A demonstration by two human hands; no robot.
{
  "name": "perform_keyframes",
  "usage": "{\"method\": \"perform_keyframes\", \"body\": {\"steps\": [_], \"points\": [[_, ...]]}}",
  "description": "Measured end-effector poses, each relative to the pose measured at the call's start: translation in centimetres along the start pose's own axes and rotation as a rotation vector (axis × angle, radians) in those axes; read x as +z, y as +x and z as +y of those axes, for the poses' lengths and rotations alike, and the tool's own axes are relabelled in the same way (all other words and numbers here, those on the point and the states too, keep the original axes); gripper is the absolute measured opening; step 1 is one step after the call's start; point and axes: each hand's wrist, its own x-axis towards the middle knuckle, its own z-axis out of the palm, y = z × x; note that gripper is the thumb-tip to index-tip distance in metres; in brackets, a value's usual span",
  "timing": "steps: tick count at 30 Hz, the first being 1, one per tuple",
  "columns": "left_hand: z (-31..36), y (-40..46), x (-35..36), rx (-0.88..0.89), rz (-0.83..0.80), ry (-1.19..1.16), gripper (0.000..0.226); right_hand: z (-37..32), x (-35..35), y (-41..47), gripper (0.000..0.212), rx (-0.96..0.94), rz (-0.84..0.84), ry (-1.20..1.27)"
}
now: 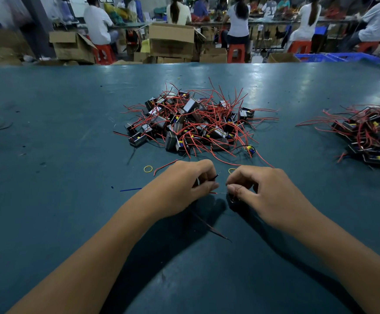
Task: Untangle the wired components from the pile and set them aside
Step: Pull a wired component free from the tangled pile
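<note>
Head view: pile [191,123], red-wired black components.

The table [71,105] across the frame has a smooth teal surface with a dull sheen, glossier toward the upper right. At centre, the pile [191,123] mixes glossy red plastic-coated wires with dark, matt box-shaped housings. Brown cardboard boxes [170,41] along the top look matt and papery.

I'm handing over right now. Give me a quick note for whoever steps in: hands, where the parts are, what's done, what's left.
Left hand: grip pinching a thin dark wire end.
Right hand: grip pinching a red wire that runs between both hands; the part under it is hidden.
Main pile sits tangled at table centre, just beyond the hands.
Second heap lies at the right edge, seemingly the set-aside ones.
Loose rubber band near the left hand.
Left: finish freeing this piece, then work through the main pile.
</note>
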Motion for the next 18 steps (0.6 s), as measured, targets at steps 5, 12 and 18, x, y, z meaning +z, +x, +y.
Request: {"method": "perform_keyframes", "body": {"steps": [5,12,18], "points": [[0.1,0.0,0.9,0.026,0.062,-0.072,0.013,0.1,0.6,0.0,0.013,0.059,0.074,0.106],[0.4,0.1,1.9,-0.001,0.177,-0.170,0.018,0.2,0.8,0.1,0.010,0.058,0.080,0.162],[0.4,0.0,1.9,-0.029,0.166,-0.173,0.017,0.5,0.9,-0.3,0.014,0.113,0.086,0.117]]}}
